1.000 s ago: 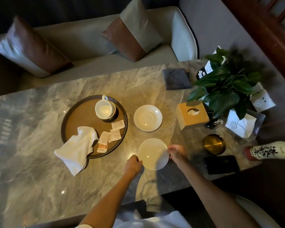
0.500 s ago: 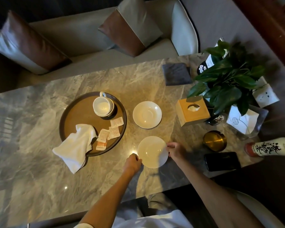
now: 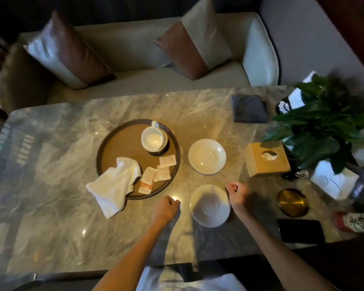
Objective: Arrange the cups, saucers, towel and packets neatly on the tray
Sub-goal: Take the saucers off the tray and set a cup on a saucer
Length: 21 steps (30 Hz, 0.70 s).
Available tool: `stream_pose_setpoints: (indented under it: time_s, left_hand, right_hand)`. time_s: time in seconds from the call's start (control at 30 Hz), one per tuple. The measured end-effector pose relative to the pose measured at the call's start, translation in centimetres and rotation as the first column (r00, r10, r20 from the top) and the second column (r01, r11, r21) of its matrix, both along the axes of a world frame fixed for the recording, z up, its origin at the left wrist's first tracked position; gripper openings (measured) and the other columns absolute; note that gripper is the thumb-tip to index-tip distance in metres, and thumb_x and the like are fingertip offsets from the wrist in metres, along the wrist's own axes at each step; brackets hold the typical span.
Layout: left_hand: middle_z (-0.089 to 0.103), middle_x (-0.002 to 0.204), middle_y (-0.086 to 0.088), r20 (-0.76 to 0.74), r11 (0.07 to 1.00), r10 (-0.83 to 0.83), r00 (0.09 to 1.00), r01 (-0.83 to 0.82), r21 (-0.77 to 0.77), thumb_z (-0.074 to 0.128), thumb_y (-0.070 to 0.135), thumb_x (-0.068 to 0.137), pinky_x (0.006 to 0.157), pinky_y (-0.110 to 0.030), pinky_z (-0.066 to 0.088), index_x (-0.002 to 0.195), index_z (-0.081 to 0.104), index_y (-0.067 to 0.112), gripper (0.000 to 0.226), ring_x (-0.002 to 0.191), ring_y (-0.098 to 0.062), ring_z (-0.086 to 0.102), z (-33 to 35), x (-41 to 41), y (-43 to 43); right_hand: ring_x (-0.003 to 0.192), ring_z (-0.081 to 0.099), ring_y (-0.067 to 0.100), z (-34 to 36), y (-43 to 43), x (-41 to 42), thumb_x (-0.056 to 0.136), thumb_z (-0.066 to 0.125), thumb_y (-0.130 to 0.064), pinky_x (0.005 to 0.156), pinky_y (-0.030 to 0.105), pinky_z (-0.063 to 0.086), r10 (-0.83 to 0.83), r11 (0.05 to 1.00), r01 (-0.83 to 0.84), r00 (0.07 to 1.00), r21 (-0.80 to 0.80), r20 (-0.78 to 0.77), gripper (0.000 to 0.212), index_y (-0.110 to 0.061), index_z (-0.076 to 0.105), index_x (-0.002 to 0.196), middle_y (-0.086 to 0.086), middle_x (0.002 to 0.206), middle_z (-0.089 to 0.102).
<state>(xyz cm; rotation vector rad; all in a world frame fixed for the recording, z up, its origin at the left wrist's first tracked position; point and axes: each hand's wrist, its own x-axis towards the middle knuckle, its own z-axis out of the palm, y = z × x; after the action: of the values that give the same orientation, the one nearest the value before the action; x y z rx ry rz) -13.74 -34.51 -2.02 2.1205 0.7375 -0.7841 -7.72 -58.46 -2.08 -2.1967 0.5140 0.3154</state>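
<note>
A round brown tray (image 3: 118, 143) lies on the marble table. On it stands a white cup (image 3: 153, 139) at the back right. A crumpled white towel (image 3: 115, 183) hangs over the tray's front left rim. Several packets (image 3: 158, 173) lie at the tray's front right. One white saucer (image 3: 207, 156) rests on the table right of the tray. A second saucer (image 3: 210, 205) sits nearer me. My left hand (image 3: 166, 207) is a closed fist just left of it, apart from it. My right hand (image 3: 237, 193) is curled shut at its right rim, holding nothing.
A wooden tissue box (image 3: 266, 158), a potted plant (image 3: 321, 127), a brass dish (image 3: 292, 202), a black phone (image 3: 300, 231) and a bottle (image 3: 357, 222) crowd the table's right side. A grey coaster (image 3: 249, 109) lies at the back. A sofa with cushions stands behind.
Both hands have let go of the near saucer and drawn slightly away from its rim, fingers now curled. The saucer stays in place on the table.
</note>
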Motion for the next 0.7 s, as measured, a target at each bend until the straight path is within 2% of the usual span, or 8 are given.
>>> stream_pose_setpoints:
  time_s: [0.13, 0.2, 0.3, 0.43, 0.5, 0.6, 0.67, 0.7]
  left_hand:
    - [0.068, 0.090, -0.014, 0.144, 0.980, 0.139, 0.980, -0.157, 0.122, 0.047, 0.026, 0.099, 0.073, -0.037, 0.048, 0.086, 0.060, 0.008, 0.025, 0.090, -0.032, 0.066, 2.2, 3.3, 5.8]
    - [0.066, 0.084, -0.009, 0.214, 0.958, 0.205, 0.955, -0.241, 0.154, 0.045, 0.025, 0.099, 0.077, -0.037, 0.051, 0.089, 0.063, 0.009, 0.025, 0.088, -0.030, 0.066, 3.5, 5.8, 8.5]
    - [0.063, 0.087, -0.009, 0.287, 0.929, 0.251, 0.924, -0.314, 0.198, 0.044, 0.028, 0.098, 0.076, -0.035, 0.044, 0.088, 0.061, 0.013, 0.025, 0.089, -0.031, 0.061, 5.0, 10.1, 12.1]
    - [0.069, 0.102, -0.014, 0.301, 0.935, 0.189, 0.935, -0.265, 0.236, 0.047, 0.026, 0.097, 0.074, -0.033, 0.041, 0.085, 0.060, 0.014, 0.022, 0.085, -0.031, 0.058, 5.3, 15.5, 15.4]
    - [0.068, 0.110, -0.014, 0.274, 0.951, 0.149, 0.950, -0.214, 0.225, 0.049, 0.028, 0.097, 0.080, -0.037, 0.045, 0.100, 0.066, 0.009, 0.025, 0.099, -0.035, 0.062, 4.8, 17.6, 16.4]
    - [0.066, 0.124, -0.011, 0.274, 0.975, 0.108, 0.956, -0.155, 0.157, 0.050, 0.029, 0.098, 0.093, -0.039, 0.047, 0.123, 0.064, 0.016, 0.032, 0.115, -0.033, 0.061, 3.8, 19.2, 16.8]
    - [0.067, 0.123, -0.013, 0.329, 0.986, 0.106, 0.938, -0.142, 0.089, 0.052, 0.022, 0.098, 0.095, -0.037, 0.047, 0.125, 0.064, 0.010, 0.032, 0.114, -0.031, 0.062, 3.2, 19.5, 16.8]
    - [0.069, 0.115, -0.014, 0.368, 0.990, 0.111, 0.923, -0.137, 0.044, 0.053, 0.017, 0.097, 0.091, -0.035, 0.047, 0.118, 0.067, 0.007, 0.027, 0.108, -0.030, 0.064, 2.9, 19.5, 16.7]
  right_hand:
    - [0.084, 0.063, 0.015, 2.7, 6.6, 5.2, 0.092, 0.060, -0.031, 0.072, 0.029, 0.045, 0.136, 0.990, -0.136, 0.991, -0.044, 0.008, 0.016, -0.023, 0.074, 0.092, -0.006, 0.091, 0.072]
    - [0.088, 0.064, 0.019, 4.1, 10.7, 7.9, 0.092, 0.058, -0.035, 0.076, 0.030, 0.042, 0.190, 0.981, -0.189, 0.981, -0.038, 0.024, 0.021, -0.024, 0.075, 0.097, -0.005, 0.095, 0.074]
    - [0.095, 0.066, 0.023, 5.7, 16.5, 11.3, 0.093, 0.058, -0.036, 0.078, 0.032, 0.045, 0.228, 0.974, -0.227, 0.973, -0.024, 0.049, 0.021, -0.026, 0.075, 0.099, -0.004, 0.101, 0.075]
    - [0.097, 0.066, 0.024, 6.0, 21.6, 14.3, 0.093, 0.057, -0.035, 0.071, 0.029, 0.039, 0.218, 0.976, -0.218, 0.975, -0.016, 0.030, 0.021, -0.025, 0.074, 0.099, -0.002, 0.102, 0.074]
    - [0.098, 0.066, 0.025, 5.4, 23.0, 15.1, 0.093, 0.059, -0.033, 0.071, 0.028, 0.041, 0.210, 0.978, -0.211, 0.977, 0.007, 0.017, 0.020, -0.023, 0.073, 0.102, 0.000, 0.104, 0.074]
    - [0.101, 0.065, 0.025, 4.2, 24.1, 15.6, 0.091, 0.064, -0.030, 0.080, 0.033, 0.047, 0.209, 0.975, -0.211, 0.977, 0.065, 0.040, 0.029, -0.015, 0.069, 0.116, 0.006, 0.108, 0.073]
    - [0.105, 0.064, 0.025, 3.4, 24.5, 15.7, 0.093, 0.063, -0.025, 0.084, 0.031, 0.047, 0.190, 0.977, -0.193, 0.981, 0.095, 0.041, 0.033, -0.011, 0.066, 0.122, 0.009, 0.115, 0.071]
    - [0.107, 0.064, 0.025, 3.0, 24.6, 15.7, 0.093, 0.063, -0.023, 0.084, 0.028, 0.046, 0.172, 0.979, -0.175, 0.984, 0.107, 0.037, 0.033, -0.011, 0.066, 0.123, 0.008, 0.118, 0.070]
